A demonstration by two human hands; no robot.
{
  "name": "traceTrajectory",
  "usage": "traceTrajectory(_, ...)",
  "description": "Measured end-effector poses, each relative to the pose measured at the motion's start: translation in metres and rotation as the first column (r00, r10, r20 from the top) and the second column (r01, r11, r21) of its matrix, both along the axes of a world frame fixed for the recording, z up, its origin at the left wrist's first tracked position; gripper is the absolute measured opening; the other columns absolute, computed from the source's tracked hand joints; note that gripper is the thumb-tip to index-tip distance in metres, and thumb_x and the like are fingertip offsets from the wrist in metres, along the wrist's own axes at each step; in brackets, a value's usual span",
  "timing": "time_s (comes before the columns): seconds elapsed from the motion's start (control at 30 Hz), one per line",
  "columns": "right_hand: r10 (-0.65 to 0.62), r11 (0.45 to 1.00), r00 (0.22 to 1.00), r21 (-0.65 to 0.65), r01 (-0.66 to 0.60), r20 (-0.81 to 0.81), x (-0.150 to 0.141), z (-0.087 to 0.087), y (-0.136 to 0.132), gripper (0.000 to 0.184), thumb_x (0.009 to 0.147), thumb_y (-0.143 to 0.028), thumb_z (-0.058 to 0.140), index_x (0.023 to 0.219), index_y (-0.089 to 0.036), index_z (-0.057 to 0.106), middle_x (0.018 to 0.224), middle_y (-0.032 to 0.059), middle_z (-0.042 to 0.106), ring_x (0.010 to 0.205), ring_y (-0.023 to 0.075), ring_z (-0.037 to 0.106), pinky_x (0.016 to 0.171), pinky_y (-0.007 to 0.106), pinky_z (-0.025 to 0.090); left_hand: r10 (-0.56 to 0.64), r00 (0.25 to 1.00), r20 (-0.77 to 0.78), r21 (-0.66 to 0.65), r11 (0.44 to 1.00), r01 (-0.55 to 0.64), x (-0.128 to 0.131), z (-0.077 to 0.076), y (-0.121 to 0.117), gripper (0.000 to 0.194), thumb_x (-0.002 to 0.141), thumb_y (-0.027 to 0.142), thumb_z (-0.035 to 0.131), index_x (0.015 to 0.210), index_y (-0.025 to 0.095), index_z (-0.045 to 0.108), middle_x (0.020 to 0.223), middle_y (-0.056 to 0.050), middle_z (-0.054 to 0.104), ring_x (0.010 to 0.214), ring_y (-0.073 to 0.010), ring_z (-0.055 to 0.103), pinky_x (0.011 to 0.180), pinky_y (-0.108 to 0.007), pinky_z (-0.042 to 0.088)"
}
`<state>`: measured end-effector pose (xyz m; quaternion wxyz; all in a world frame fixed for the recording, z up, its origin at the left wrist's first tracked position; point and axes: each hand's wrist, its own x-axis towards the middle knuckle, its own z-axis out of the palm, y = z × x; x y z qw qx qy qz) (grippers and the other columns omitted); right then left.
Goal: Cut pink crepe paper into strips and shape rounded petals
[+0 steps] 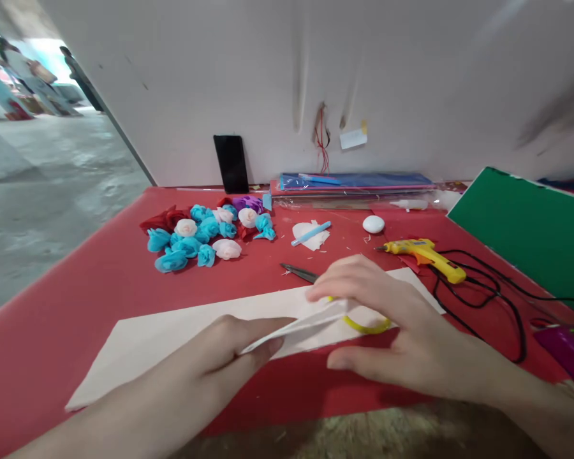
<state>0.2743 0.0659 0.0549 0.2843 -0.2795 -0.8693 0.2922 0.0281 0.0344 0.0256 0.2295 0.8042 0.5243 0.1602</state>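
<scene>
Left hand (229,347) pinching raised white paper (301,326), right hand (385,315) loosely spread, scissors (299,273) partly hidden

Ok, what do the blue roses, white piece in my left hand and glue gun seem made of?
Blue roses: probably matte crepe paper or fabric; petals look crumpled. White piece: likely matte paper or card, thin-edged. Glue gun: apparently smooth plastic, moulded yellow body.

Tabletop (52,331), red-covered: one long white sheet (148,341); yellow-handled scissors (299,273), partly across it; one cluster of blue, white and red crepe roses (209,228). One black smartphone (231,164), propped upright; one yellow glue gun (414,247); one smooth white oval (374,224), possibly an egg, blurred.
</scene>
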Motion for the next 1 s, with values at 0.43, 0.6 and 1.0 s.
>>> traceTrajectory(0.43, -0.454, 0.718, 0.883, -0.636, 0.283, -0.119, -0.010, 0.005, 0.037, 0.022, 0.071, -0.034, 0.066, 0.067, -0.013, 0.062, 0.050, -0.0034, 0.053, 0.039, 0.0062, 0.044, 0.036, 0.017, 0.032, 0.609, 0.740, 0.286, -0.903, 0.430, -0.005, -0.005, 0.021, 0.021, 0.020, 0.069, 0.038, 0.068, 0.064, 0.019, 0.070, 0.061, 0.002, 0.071, 0.054, -0.0126, 0.064, 0.048, -0.017, 0.048)
traceTrajectory(0.6, -0.660, 0.507, 0.749, -0.771, 0.387, -0.058, 0.013, -0.017, 0.043, 0.016, 0.065, -0.029, 0.071, 0.067, -0.015, 0.065, 0.048, -0.0044, 0.057, 0.039, 0.0070, 0.048, 0.038, 0.016, 0.035, 0.494, 0.760, 0.422, -0.871, 0.455, 0.187, -0.035, -0.015, 0.035, 0.023, 0.064, 0.037, 0.075, 0.060, 0.014, 0.071, 0.062, -0.001, 0.071, 0.057, -0.0106, 0.063, 0.053, -0.014, 0.049)
traceTrajectory(1.0, -0.762, 0.390, 0.647, -0.780, 0.490, 0.025, 0.027, -0.063, 0.033, 0.028, 0.062, -0.036, 0.071, 0.074, -0.011, 0.066, 0.061, 0.0039, 0.068, 0.054, 0.0163, 0.060, 0.048, 0.022, 0.043, 0.317, 0.893, 0.319, -0.430, 0.888, -0.161, -0.053, -0.035, 0.044, 0.033, 0.081, 0.041, 0.049, 0.063, 0.018, 0.064, 0.052, -0.001, 0.066, 0.055, -0.0167, 0.063, 0.056, -0.023, 0.052)
